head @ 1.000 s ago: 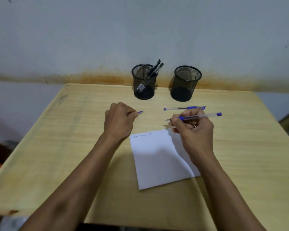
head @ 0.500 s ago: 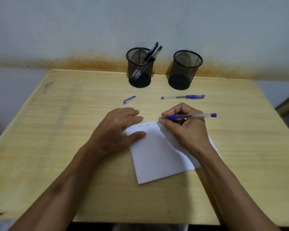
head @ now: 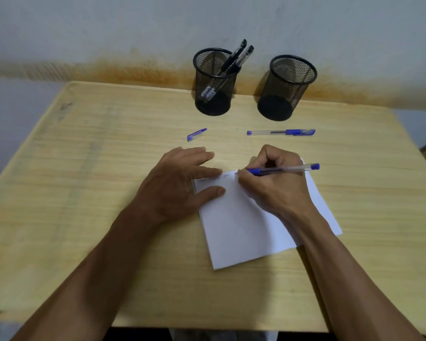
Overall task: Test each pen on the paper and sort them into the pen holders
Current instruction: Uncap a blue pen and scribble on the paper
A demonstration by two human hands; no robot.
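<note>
Right hand (head: 273,185) fingers (head: 246,174) pinching blue pen (head: 280,170), tip at paper (head: 234,227) top edge. Left hand (head: 180,183) released, flat, pinning corner. Short light stroke; keep sheet pinned. Cap (head: 196,134) beyond left fingers.

- The worktop (head: 108,168) looks like pale wood or a wood-look laminate, with fine straight grain, a smooth low-sheen face and a few scuffed, darker patches near its left edge.
- The paper (head: 234,230) is plain white, matt and smooth.
- Both pen holders, the left one (head: 213,94) and the right one (head: 284,94), are black wire mesh, apparently metal, with a matt finish and solid rims.
- The held pen (head: 283,169) and the loose pen (head: 280,132) have clear glossy plastic barrels with blue plastic fittings.
- The loose cap (head: 196,134) is shiny blue plastic.
- The wall (head: 108,28) is matt painted plaster, stained rusty-brown along its base.
</note>
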